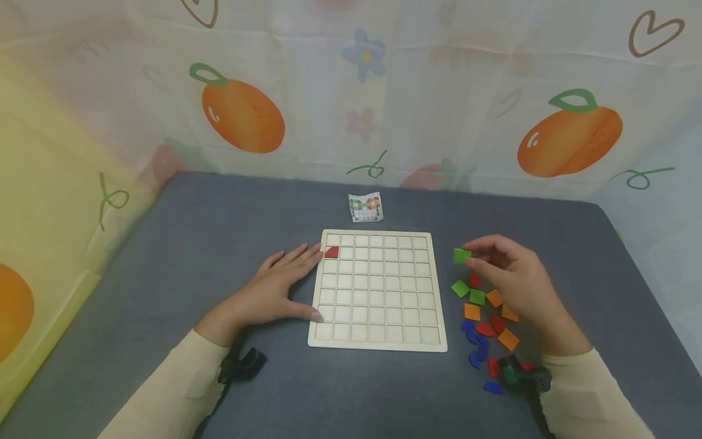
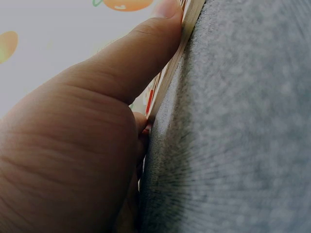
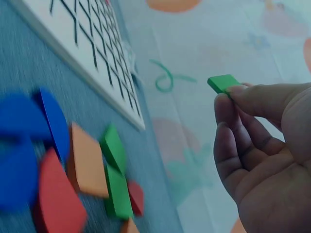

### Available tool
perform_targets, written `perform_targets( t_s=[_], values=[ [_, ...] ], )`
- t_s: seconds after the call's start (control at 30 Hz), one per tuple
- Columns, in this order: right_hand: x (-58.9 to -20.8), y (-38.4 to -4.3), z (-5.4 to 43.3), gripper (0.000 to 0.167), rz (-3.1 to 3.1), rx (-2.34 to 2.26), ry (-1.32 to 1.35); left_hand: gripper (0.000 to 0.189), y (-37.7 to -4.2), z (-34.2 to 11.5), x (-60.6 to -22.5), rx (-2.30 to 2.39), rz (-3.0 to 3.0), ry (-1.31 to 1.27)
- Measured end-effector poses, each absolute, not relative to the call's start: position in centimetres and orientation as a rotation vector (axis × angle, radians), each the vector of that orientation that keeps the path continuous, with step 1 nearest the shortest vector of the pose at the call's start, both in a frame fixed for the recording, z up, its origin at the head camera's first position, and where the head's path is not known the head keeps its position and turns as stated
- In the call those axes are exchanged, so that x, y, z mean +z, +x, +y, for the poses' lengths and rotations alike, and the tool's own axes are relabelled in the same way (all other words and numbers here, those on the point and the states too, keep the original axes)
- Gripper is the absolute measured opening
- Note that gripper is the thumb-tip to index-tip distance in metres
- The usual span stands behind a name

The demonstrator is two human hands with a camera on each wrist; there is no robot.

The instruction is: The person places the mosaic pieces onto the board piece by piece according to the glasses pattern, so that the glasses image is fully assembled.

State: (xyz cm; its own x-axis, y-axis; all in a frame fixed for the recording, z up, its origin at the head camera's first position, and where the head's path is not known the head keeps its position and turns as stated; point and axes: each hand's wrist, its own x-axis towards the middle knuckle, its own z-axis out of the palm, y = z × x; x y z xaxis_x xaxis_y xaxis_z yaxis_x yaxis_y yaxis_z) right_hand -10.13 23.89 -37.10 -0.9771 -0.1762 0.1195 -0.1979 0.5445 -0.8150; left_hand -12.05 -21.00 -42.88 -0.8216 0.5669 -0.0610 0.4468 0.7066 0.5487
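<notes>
Green tile (image 1: 460, 255), right of centre in the head view, is pinched between thumb and fingers of the right hand (image 1: 515, 277). The left hand (image 1: 272, 288), fingers straight, thumb spread, touches the board (image 1: 376, 299) mid-frame; loose tiles (image 1: 472, 312) lie lower right.

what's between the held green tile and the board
In the head view, just bare grey table shows between the green tile and the board.

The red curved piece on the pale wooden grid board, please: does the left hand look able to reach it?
Probably yes: the left hand rests at the left edge of the pale wooden grid board, its fingers close beside the red curved piece, and nothing visible covers it.
</notes>
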Motion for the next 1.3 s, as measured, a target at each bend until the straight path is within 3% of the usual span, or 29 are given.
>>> perform_targets(
  t_s=[0.57,1.03,1.3],
  values=[
    [-36.5,-11.4,16.9,0.024,-2.633,1.702,0.523,0.124,-12.0,-21.0,-43.0,0.779,2.692,0.804],
    [-36.9,-13.4,12.4,0.031,-2.641,1.796,0.469,0.125,-12.0,-21.0,-42.9,0.778,2.694,0.805],
    [-38.5,-14.7,10.0,0.025,-2.718,1.802,0.428,0.125,-12.0,-21.0,-42.7,0.782,2.694,0.815]
  ],
)
